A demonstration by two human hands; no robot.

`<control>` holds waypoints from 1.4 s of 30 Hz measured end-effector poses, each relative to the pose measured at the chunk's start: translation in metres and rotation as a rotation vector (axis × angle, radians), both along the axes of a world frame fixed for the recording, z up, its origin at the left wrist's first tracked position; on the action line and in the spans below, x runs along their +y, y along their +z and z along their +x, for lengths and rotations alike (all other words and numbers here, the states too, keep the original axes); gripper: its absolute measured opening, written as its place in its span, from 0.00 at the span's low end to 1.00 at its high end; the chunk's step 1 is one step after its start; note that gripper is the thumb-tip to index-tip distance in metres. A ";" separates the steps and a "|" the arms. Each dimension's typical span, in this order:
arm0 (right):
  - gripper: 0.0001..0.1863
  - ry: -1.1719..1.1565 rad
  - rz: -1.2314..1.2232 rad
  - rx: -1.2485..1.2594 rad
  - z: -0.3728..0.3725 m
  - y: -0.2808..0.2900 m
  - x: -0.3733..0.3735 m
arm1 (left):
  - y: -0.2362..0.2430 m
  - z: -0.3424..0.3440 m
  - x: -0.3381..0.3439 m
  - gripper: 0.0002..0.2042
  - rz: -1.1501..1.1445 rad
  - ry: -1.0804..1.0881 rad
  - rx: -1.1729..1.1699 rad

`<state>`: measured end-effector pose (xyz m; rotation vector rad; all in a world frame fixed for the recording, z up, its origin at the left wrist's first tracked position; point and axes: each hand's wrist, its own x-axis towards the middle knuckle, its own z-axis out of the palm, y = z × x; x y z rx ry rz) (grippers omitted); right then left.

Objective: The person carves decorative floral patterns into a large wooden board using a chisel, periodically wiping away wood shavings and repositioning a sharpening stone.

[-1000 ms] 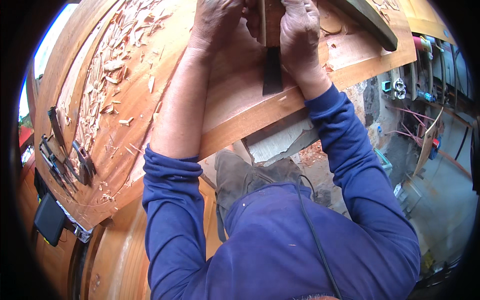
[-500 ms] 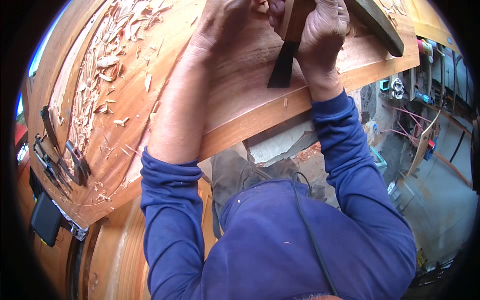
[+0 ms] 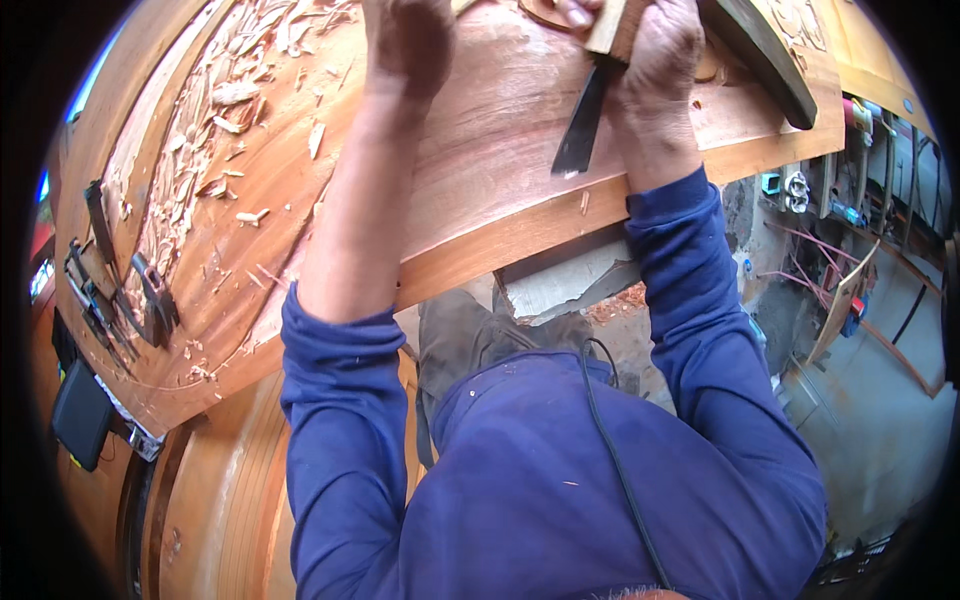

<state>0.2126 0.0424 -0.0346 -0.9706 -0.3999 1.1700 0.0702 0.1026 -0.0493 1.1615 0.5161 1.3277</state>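
Note:
My right hand (image 3: 655,45) is closed around the squared pale wooden part of a flat-bladed tool (image 3: 580,125). From the wood, the dark blade points back toward me and widens to its end, over the panel's near edge. Fingertips show on the left side of the wood. My left hand (image 3: 410,45) is above the wooden panel (image 3: 480,170), cut off by the upper edge and blurred; its fingers are hidden. A long dark bar (image 3: 765,65) with a rounded end lies to the right of my right hand.
Pale wood shavings (image 3: 235,95) cover the panel's left side. Several dark hand tools (image 3: 120,290) lie at its left corner, beside a black box-shaped device (image 3: 82,410). A broken-edged grey slab (image 3: 570,280) sits beneath the near edge. Pipes and racks (image 3: 880,160) stand at right.
My left hand has moved left, away from the tool. The tool has shifted slightly right and turned, so its blade looks narrower. My right hand keeps its grip.

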 end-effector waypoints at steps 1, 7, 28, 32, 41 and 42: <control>0.25 0.012 0.135 0.063 0.005 -0.004 0.001 | 0.008 -0.003 -0.009 0.30 -0.039 -0.047 0.056; 0.22 0.017 0.153 -0.264 -0.038 0.002 -0.013 | 0.021 -0.028 -0.027 0.31 -0.346 -0.394 0.105; 0.28 0.335 0.197 -0.006 -0.058 0.015 -0.030 | 0.029 -0.050 -0.003 0.33 -0.260 0.000 -0.090; 0.34 -0.100 0.206 -0.123 0.022 0.009 -0.041 | 0.030 -0.096 -0.024 0.30 0.084 0.206 0.081; 0.25 -0.354 0.144 -0.702 0.068 0.051 -0.167 | 0.020 -0.207 -0.191 0.19 0.536 0.014 1.478; 0.24 -0.344 0.044 -0.721 0.077 0.056 -0.192 | 0.023 -0.232 -0.202 0.18 0.514 0.096 1.555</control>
